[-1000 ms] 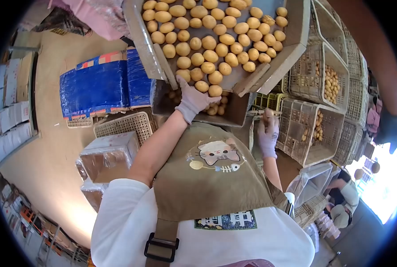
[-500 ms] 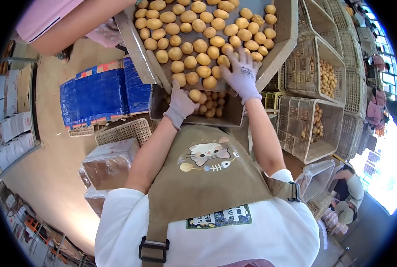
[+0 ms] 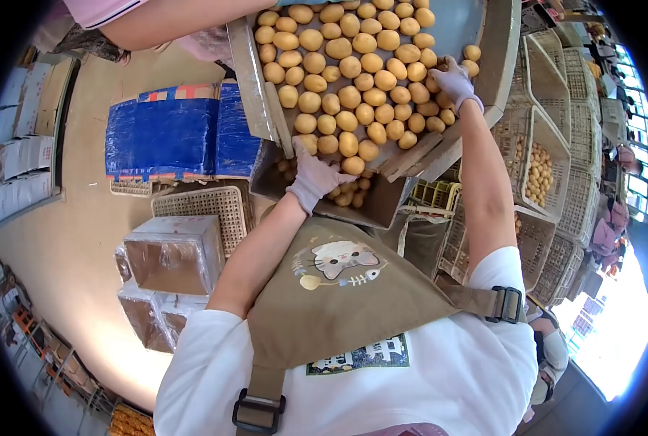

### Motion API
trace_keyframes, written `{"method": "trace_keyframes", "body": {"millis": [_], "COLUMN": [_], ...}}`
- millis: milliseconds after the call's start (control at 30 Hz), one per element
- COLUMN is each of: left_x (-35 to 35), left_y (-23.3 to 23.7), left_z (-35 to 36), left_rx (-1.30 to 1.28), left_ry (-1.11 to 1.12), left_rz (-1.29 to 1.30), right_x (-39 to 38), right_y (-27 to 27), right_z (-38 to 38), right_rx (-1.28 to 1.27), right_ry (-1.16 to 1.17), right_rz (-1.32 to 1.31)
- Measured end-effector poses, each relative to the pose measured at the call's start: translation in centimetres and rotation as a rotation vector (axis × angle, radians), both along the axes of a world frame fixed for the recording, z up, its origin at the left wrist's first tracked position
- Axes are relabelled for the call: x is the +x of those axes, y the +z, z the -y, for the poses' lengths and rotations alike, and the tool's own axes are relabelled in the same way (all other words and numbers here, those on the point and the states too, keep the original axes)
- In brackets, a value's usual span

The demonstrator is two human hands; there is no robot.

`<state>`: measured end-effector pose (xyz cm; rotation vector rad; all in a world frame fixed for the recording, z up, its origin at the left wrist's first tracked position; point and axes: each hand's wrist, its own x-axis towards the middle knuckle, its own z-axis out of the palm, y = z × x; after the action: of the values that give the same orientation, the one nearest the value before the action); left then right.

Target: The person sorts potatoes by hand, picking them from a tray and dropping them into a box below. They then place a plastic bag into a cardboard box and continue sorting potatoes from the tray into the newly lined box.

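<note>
Many yellow potatoes (image 3: 363,65) lie across a sloping sorting tray (image 3: 495,65) with raised sides. At the tray's lower mouth, my gloved left hand (image 3: 315,176) has its fingers spread, with fingertips by one potato and the thumb against another at the lip. My gloved right hand (image 3: 455,85) reaches over the tray's right side, fingers apart and bent against potatoes along that edge. Below the mouth is a bin (image 3: 375,207) holding more potatoes, partly hidden by my left hand.
Another person's arm (image 3: 186,18) crosses the top left onto the tray. Crates (image 3: 531,109) are stacked at right, some with potatoes. Left of me are a blue-wrapped stack (image 3: 163,138), a woven plastic crate (image 3: 206,218) and plastic-wrapped boxes (image 3: 171,261). A wood strip (image 3: 415,156) lies at the tray mouth.
My right hand has moved from the lower middle of the potatoes to the tray's right edge. Potatoes have shifted toward the mouth. The view has shifted, and the other person's arm reaches further in.
</note>
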<state>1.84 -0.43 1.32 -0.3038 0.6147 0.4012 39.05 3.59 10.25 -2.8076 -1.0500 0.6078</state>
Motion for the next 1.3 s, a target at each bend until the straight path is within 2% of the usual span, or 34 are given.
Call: {"method": "trace_keyframes", "body": {"millis": [33, 133, 167, 233, 267, 300, 367, 433, 500, 567, 633, 733, 767, 800, 900, 933, 967, 1033, 1100, 1133, 1233, 1300], "left_x": [0.0, 0.1, 0.1, 0.3, 0.2, 0.0, 0.0, 0.0, -0.2, -0.2, -0.3, -0.1, -0.1, -0.4, -0.2, -0.3, -0.5, -0.5, -0.8, -0.9, -0.6, -0.7], "left_y": [-0.2, -0.2, -0.1, 0.2, 0.3, 0.4, 0.3, 0.0, -0.5, -0.7, -0.6, -0.4, -0.5, -0.8, -0.9, -1.6, -2.1, -1.6, -1.0, -1.1, -0.9, -1.2], "left_z": [0.1, 0.0, 0.0, -0.2, -0.2, -0.2, -0.2, -0.1, -0.2, -0.2, -0.3, -0.5, -0.5, -0.2, -0.2, -0.1, -0.2, -0.2, -0.1, 0.0, 0.3, 0.3], "left_rx": [-0.001, -0.008, -0.021, -0.034, -0.035, -0.038, -0.037, -0.029, -0.008, -0.023, -0.060, -0.048, -0.040, -0.039, -0.015, -0.048, -0.081, -0.055, 0.024, 0.049, 0.014, -0.009], "left_ry": [0.001, -0.011, -0.014, -0.015, -0.014, -0.014, -0.035, -0.048, -0.060, -0.065, -0.065, -0.093, -0.086, -0.089, -0.070, -0.070, -0.067, -0.074, -0.086, -0.063, -0.038, -0.041], "left_rz": [0.001, -0.007, -0.027, -0.027, -0.011, 0.003, -0.027, -0.034, -0.020, 0.006, 0.005, -0.015, 0.010, 0.029, 0.071, 0.086, 0.100, -0.027, -0.054, -0.030, -0.075, -0.065], "right_x": [-0.5, -0.4, -0.8, -2.6, -1.7, -1.8, -6.1, -10.5, -15.2, -18.9, -19.5, -21.1, -20.8, -21.6, -22.7, -23.6, -23.6, -23.7, -23.7, -23.9, -23.6, -24.1], "right_y": [0.6, -0.3, -0.1, 0.1, -2.2, -3.6, -1.1, 1.1, 3.7, 2.6, -0.5, 0.1, -0.1, 2.0, 3.3, 3.4, 1.5, -1.6, -2.9, -3.1, -0.4, -0.1], "right_z": [0.3, 1.1, 1.9, 3.5, 4.5, 5.7, 8.1, 12.0, 17.3, 23.0, 29.7, 30.5, 29.2, 25.0, 13.6, 10.3, 6.9, 1.0, -2.7, -3.5, -5.2, -5.6], "right_rx": [-0.034, 0.101, 0.064, 0.231, 0.518, 0.702, 0.887, 1.041, 1.000, 1.087, 0.632, 0.196, 0.390, 0.576, 0.834, 0.719, 0.745, 0.498, 0.261, 0.142, -0.152, -0.208], "right_ry": [0.012, 0.076, 0.087, 0.035, -0.035, -0.069, -0.069, 0.064, 0.332, 0.044, -0.098, -0.246, -0.185, -0.133, 0.348, 0.413, 0.533, 0.582, 0.581, 0.578, 0.548, 0.546], "right_rz": [-0.005, -0.215, -0.102, -0.031, -0.122, -0.150, -0.020, -0.005, 0.396, 0.203, 0.300, 0.296, 0.270, 0.238, 0.218, 0.156, 0.189, 0.126, 0.257, 0.321, 0.169, 0.162]}}
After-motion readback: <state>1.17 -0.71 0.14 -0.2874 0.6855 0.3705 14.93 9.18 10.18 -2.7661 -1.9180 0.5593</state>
